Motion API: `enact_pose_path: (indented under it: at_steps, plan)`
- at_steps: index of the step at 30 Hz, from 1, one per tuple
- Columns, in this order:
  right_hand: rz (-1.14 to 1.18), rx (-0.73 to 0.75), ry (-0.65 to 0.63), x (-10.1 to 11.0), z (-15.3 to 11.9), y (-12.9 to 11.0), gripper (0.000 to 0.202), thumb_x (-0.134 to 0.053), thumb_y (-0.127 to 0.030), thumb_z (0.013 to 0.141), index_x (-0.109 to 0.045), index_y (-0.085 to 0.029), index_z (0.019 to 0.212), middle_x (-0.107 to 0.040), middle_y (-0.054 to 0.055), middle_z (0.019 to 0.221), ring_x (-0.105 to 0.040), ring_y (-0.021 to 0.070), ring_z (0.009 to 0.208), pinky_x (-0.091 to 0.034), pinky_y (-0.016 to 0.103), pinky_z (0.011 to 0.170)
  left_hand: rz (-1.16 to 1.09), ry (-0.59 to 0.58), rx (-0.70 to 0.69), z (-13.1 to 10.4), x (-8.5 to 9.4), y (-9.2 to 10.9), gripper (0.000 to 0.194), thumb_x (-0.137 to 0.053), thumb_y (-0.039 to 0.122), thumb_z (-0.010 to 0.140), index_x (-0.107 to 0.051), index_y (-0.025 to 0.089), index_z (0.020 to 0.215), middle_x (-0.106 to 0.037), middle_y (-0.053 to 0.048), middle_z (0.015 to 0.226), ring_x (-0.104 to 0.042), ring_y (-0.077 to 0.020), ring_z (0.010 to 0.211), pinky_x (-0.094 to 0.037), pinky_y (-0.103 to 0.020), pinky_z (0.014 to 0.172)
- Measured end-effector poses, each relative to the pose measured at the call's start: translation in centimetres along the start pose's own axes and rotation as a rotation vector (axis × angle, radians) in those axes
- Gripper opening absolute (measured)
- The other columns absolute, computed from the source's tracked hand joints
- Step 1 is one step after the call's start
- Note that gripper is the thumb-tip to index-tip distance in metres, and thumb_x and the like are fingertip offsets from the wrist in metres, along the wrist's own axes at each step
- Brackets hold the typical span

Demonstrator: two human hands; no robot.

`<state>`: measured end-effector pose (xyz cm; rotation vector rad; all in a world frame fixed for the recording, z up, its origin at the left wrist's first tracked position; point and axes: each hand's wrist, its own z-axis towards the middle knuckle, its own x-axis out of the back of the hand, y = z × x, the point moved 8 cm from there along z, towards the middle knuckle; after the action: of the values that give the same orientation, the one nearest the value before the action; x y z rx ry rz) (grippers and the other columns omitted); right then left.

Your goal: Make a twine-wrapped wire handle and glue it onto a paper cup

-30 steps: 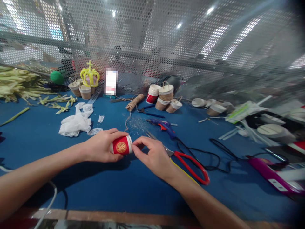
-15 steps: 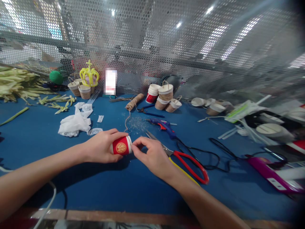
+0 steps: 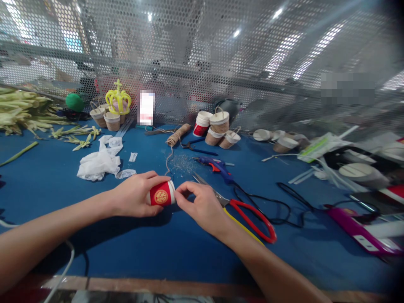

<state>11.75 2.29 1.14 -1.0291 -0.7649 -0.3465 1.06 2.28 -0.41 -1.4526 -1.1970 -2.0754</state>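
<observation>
A red paper cup (image 3: 161, 196) with a gold emblem and white rim lies on its side in my left hand (image 3: 135, 195), its rim facing right. My right hand (image 3: 198, 206) is at that rim, thumb and forefinger pinched together; whatever the fingertips hold, if anything, is too small to make out. Brown twine (image 3: 168, 162) runs from a wound roll (image 3: 178, 134) down behind the cup, where its end is hidden. Close to my right hand lie scissors (image 3: 252, 221) with red and yellow handles.
A blue glue gun (image 3: 217, 165) with a black cord lies beyond the scissors. Twine-wrapped cups (image 3: 219, 123) and a stack of red cups (image 3: 202, 124) stand at the back. White lace (image 3: 99, 162) lies left, a purple power strip (image 3: 362, 233) right. A perforated metal screen (image 3: 189, 54) closes off the rear.
The cup has turned slightly in my left hand, so its emblem sits a little further right. My right hand has hardly moved and stays at the rim.
</observation>
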Motion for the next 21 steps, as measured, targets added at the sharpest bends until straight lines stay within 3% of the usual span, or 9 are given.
enact_pose_path:
  at_steps: [7, 13, 21]
  plan:
    - [0.001, -0.005, 0.0, 0.1, 0.1, 0.2, 0.013, -0.051, -0.012, 0.071, -0.054, -0.015, 0.059, -0.058, -0.001, 0.057, -0.05, 0.0092, 0.053, -0.039, 0.02, 0.052, 0.034, -0.001, 0.005, 0.1, 0.1, 0.0, 0.064, -0.056, 0.033, 0.065, -0.04, 0.016, 0.124, -0.054, -0.011, 0.104, -0.058, -0.0226, 0.081, -0.047, -0.035, 0.071]
    - [0.088, -0.002, -0.003, 0.9, 0.2, -0.1, 0.019, -0.046, -0.021, 0.079, -0.058, -0.015, 0.066, -0.06, 0.0, 0.062, -0.053, 0.011, 0.058, -0.041, 0.021, 0.055, -0.092, 0.008, 0.011, 0.6, 1.0, -0.1, 0.06, -0.058, 0.033, 0.064, -0.046, 0.015, 0.12, -0.058, -0.008, 0.098, -0.057, -0.0213, 0.084, -0.046, -0.032, 0.074]
    - [0.065, -0.017, 0.034, 1.2, 0.2, 0.0, 0.009, -0.052, -0.017, 0.073, -0.06, -0.016, 0.067, -0.063, 0.001, 0.065, -0.056, 0.0118, 0.059, -0.043, 0.021, 0.057, -0.216, -0.003, 0.034, 0.9, 1.0, -0.5, 0.056, -0.058, 0.034, 0.064, -0.048, 0.016, 0.117, -0.06, -0.007, 0.1, -0.058, -0.0186, 0.082, -0.047, -0.028, 0.07]
